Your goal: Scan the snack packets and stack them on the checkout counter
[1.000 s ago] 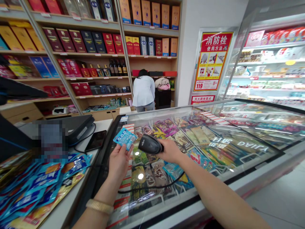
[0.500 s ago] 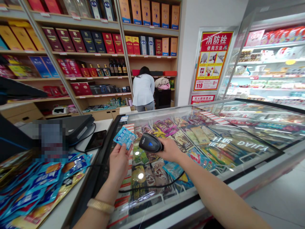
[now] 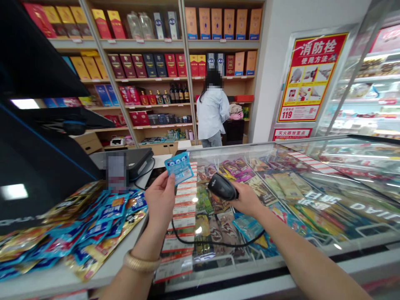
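Between the thumb and fingers of my left hand (image 3: 161, 196) is a small blue snack packet (image 3: 180, 168), its printed back turned toward me. My right hand (image 3: 248, 199) is wrapped round the handle of a black barcode scanner (image 3: 222, 186), whose head points left at the packet with a gap between them. A black cable (image 3: 215, 243) loops below the scanner over the glass lid. Both hands are above a glass-topped freezer (image 3: 231, 273) full of wrapped ice creams. On the counter to the left lies a pile of blue and gold snack packets (image 3: 103, 225).
A dark checkout screen (image 3: 37, 158) rises at the left, with a black flat device (image 3: 137, 160) behind the packets. Beyond the freezer a person in a light blue shirt (image 3: 213, 110) stands at shelves of boxes. A red fire-hydrant sign (image 3: 312, 79) hangs on the wall.
My view has turned left, showing more of the counter and screen. The blue packet is tilted differently and sits a little farther from the scanner. The person at the back has straightened up.
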{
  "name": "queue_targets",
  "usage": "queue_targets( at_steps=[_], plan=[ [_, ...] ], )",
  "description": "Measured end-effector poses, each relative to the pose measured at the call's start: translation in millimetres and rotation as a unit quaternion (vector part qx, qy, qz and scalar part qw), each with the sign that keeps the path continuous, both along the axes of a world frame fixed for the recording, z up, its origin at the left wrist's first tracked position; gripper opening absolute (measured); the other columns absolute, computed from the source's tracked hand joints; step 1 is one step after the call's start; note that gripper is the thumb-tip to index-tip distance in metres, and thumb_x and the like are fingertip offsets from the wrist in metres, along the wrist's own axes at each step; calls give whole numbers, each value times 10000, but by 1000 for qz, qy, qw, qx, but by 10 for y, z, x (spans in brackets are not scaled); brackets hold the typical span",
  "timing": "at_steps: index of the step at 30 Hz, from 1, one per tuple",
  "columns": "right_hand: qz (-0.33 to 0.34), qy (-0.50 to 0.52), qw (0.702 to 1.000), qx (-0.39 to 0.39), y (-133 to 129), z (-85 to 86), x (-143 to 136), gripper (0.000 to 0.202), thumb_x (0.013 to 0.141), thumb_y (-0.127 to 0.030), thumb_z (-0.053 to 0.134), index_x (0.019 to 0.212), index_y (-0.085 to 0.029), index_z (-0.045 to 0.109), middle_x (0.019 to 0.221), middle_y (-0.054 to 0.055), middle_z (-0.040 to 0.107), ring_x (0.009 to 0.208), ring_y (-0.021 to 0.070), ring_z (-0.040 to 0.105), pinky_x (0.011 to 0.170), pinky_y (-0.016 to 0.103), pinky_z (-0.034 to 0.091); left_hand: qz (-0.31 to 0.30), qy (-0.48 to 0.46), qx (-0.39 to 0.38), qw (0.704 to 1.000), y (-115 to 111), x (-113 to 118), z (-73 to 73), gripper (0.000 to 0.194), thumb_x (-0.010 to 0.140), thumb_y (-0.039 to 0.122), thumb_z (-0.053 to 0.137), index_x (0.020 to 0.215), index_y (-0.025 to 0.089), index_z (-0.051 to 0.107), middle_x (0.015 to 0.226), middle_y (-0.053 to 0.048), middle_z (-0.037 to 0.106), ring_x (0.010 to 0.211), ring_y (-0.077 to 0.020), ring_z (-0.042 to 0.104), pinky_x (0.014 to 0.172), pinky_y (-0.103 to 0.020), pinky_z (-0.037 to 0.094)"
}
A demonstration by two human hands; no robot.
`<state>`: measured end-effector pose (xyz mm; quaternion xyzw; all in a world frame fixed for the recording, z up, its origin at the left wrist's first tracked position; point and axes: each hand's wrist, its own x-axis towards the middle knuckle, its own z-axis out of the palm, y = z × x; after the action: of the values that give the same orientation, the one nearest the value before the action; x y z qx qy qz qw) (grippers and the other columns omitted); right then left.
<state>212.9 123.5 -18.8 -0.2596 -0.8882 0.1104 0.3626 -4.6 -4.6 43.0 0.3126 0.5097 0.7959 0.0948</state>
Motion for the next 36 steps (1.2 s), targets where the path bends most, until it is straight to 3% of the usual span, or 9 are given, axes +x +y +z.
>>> queue_targets(
  at_steps=[2, 5, 7, 10, 15, 21, 25, 30, 36],
  plan=[
    [2, 17, 1000, 4, 17, -24, 18, 309, 731, -364, 668, 996, -207, 644, 876, 75, 720, 789, 242, 668, 682, 304, 469, 108, 149, -22, 983, -266, -198, 208, 274, 693, 350, 735, 906, 178, 737, 821, -33, 729, 763, -181, 662, 824, -315, 526],
    [3, 32, 999, 10, 38, -43, 38, 303, 758, -356, 632, 1020, -206, 648, 874, 81, 723, 779, 246, 677, 673, 307, 475, 238, 362, -99, 896, -721, -594, 483, 176, 749, 347, 676, 840, 215, 750, 815, -19, 713, 765, -166, 639, 788, -273, 489],
    [1, 35, 999, 15, 41, -43, 47, 271, 762, -357, 622, 986, -207, 656, 851, 79, 720, 751, 241, 676, 652, 299, 471, 316, 442, -140, 827, -984, -902, 623, 184, 783, 350, 627, 832, 216, 744, 823, -18, 695, 741, -149, 611, 726, -257, 461],
    [-11, 34, 999, 21, 26, -25, 50, 231, 754, -369, 625, 927, -220, 662, 830, 72, 718, 731, 238, 675, 633, 293, 470, 410, 485, -208, 744, -1240, -1369, 739, 211, 793, 359, 594, 825, 207, 738, 783, -18, 646, 696, -132, 551, 648, -237, 399],
    [-20, 32, 999, 36, -8, -14, 38, 247, 753, -373, 623, 942, -220, 665, 850, 77, 725, 754, 248, 686, 632, 295, 475, 377, 557, -358, 648, -1361, -1865, 676, 234, 825, 342, 547, 765, 204, 726, 756, -15, 597, 680, -133, 459, 673, -246, 341],
    [-28, 0, 999, 44, 8, -56, 28, 256, 755, -360, 617, 948, -196, 658, 909, 107, 729, 789, 264, 689, 668, 314, 486, 343, 575, -483, 564, -1316, -1815, 501, 367, 907, 372, 427, 792, 197, 729, 886, -49, 627, 792, -180, 467, 737, -292, 341],
    [-35, -30, 998, 45, -6, -49, 24, 262, 768, -376, 591, 941, -190, 657, 875, 102, 726, 769, 262, 684, 649, 311, 477, 322, 534, -557, 548, -1296, -1700, 493, 471, 947, 335, 299, 986, 156, 733, 1065, -128, 626, 912, -250, 491, 778, -369, 359],
    [-37, -57, 997, 29, -29, -23, 16, 280, 767, -342, 585, 989, -187, 657, 967, 112, 724, 847, 267, 681, 713, 327, 482, 309, 506, -571, 568, -1298, -1560, 521, 570, 960, 409, 220, 1080, 151, 713, 1149, -157, 586, 1036, -321, 482, 858, -460, 365],
    [-72, -117, 990, -31, -53, 49, 4, 418, 755, -290, 621, 1164, -209, 595, 1085, 94, 706, 986, 269, 664, 797, 332, 466, 390, 508, -442, 629, -1323, -1350, 526, 601, 956, 463, 234, 1299, 104, 574, 1282, -215, 491, 1165, -368, 446, 929, -548, 366]
  ],
)
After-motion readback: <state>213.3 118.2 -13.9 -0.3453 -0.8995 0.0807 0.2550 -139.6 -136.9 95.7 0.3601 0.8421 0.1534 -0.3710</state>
